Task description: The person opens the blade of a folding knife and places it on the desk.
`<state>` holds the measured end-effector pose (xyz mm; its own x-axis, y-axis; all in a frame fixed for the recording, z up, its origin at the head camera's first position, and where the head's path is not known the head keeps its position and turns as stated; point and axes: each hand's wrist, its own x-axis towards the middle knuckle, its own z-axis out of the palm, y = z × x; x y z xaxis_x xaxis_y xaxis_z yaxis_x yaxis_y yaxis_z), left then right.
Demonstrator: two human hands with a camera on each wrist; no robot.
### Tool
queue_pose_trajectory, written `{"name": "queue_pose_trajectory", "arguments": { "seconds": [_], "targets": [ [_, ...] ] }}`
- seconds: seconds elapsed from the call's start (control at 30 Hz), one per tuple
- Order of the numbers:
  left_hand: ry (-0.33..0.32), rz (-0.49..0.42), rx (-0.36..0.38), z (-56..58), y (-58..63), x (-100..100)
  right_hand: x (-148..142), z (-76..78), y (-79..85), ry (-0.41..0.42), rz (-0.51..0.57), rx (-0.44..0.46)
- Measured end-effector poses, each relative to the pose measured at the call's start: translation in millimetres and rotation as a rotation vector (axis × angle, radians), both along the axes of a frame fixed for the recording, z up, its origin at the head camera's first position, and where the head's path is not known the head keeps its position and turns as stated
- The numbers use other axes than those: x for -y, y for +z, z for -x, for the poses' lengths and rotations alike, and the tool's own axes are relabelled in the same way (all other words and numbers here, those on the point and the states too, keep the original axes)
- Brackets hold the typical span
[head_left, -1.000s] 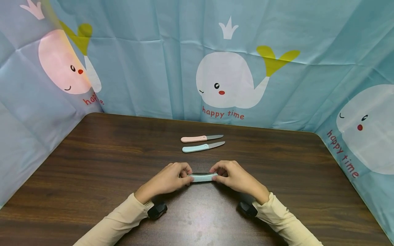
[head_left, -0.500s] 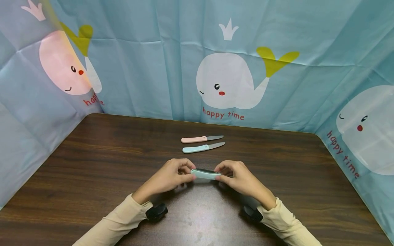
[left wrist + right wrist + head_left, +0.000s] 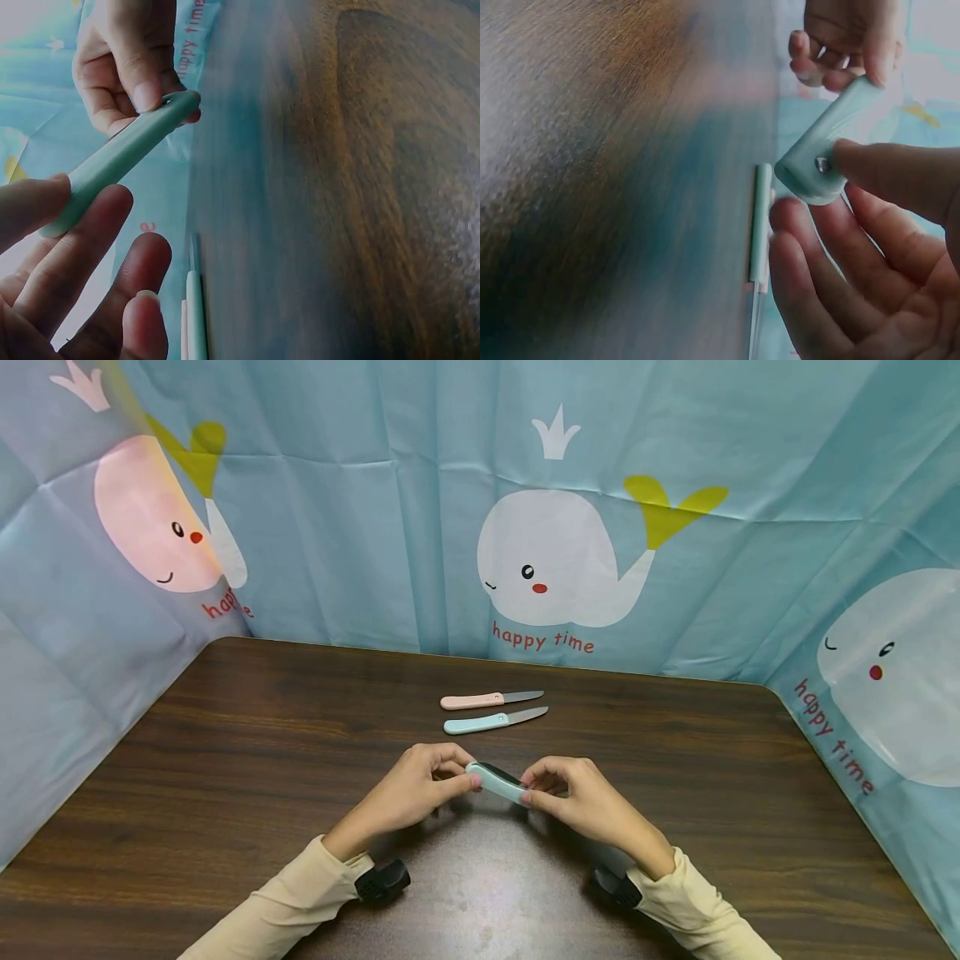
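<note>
A folded pocket knife [image 3: 498, 784] with a mint-green handle is held between both hands over the middle of the table. My left hand [image 3: 416, 787] pinches its left end between thumb and fingers. At the other end, the thumb and fingers of my right hand [image 3: 588, 797] grip it close to a metal rivet [image 3: 823, 163]. The handle slants, left end higher than right. A dark strip shows along its far side, and no blade sticks out. Beyond the hands lie two unfolded knives, one pink-handled [image 3: 472, 701] and one pale-blue-handled [image 3: 476, 724], blades pointing right.
The dark wooden table [image 3: 300, 710] stretches to both sides of the hands. Behind it hangs a light-blue curtain [image 3: 337, 543] printed with whales. Each wrist wears a black camera, such as the left camera [image 3: 382, 882].
The held knife has been raised slightly from near the tabletop and tilted, its left end now higher. Both hands keep their hold. The two knives behind have not moved.
</note>
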<state>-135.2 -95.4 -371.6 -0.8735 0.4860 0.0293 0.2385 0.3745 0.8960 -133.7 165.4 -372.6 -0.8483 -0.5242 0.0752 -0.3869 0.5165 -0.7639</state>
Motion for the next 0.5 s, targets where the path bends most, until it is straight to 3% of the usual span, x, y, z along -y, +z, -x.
{"name": "queue_pose_trajectory", "arguments": {
  "seconds": [0.2,0.5],
  "targets": [
    [-0.006,-0.001,0.016,-0.5,-1.0,-0.6,6.4,-0.5,1.5,-0.011,0.015,-0.077],
    [-0.005,0.003,0.036,-2.4,-1.1,-2.6,17.8,-0.3,4.6,-0.015,0.005,-0.105]
  ]
}}
